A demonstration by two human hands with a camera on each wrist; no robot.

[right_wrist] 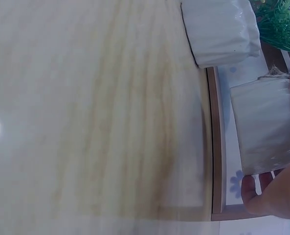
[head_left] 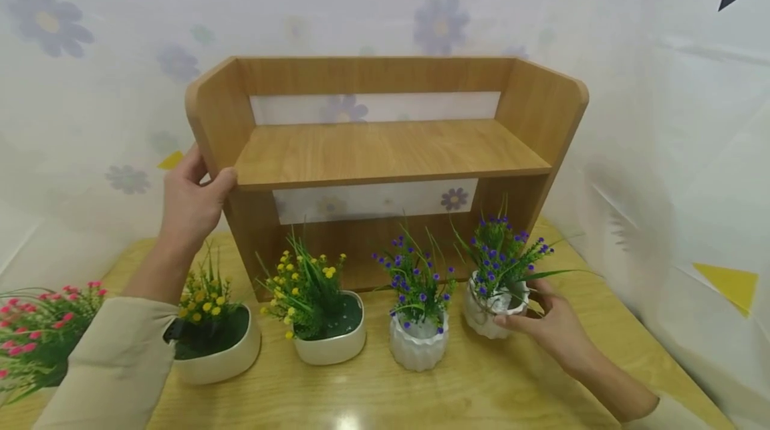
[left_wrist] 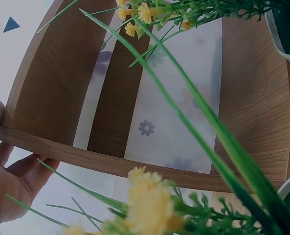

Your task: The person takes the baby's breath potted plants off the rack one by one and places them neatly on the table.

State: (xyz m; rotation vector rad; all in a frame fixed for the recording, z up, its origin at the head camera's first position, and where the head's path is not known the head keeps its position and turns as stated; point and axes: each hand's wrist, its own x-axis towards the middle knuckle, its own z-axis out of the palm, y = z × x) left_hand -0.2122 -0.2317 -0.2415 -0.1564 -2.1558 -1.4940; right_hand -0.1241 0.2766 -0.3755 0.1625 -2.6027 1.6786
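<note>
Gripping the purple-flower pot (head_left: pixel 494 309) with your right hand (head_left: pixel 550 323), left hand (head_left: pixel 191 206) clasping the shelf (head_left: pixel 385 156); every pot sits below your fingers, none shelved.

The light is soft, bright and even, with only weak shadows under the pots. A small white glare lies on the desk (head_left: pixel 345 420) near its front edge. The head view bends at its edges. Both wrist views are blurred, and the near yellow flowers (left_wrist: pixel 149 198) are out of focus.
</note>
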